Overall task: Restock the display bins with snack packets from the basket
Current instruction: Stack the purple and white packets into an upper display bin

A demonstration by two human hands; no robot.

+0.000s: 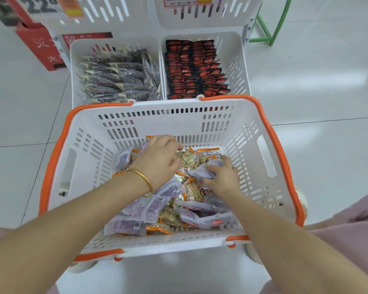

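left hand (159, 158): a plain gold bangle (145, 181) of round section is being worn loosely at its wrist | forearms: both are being shown bare down to the lower frame edge | clothing: a pale pink garment (346, 230) of soft matte cloth is being worn, visible at both lower corners

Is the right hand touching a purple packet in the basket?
Touching. The head view shows the right hand with fingers curled round a pale purple packet.

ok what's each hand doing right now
left hand: on the packets, grip cannot be told
right hand: holding a purple packet
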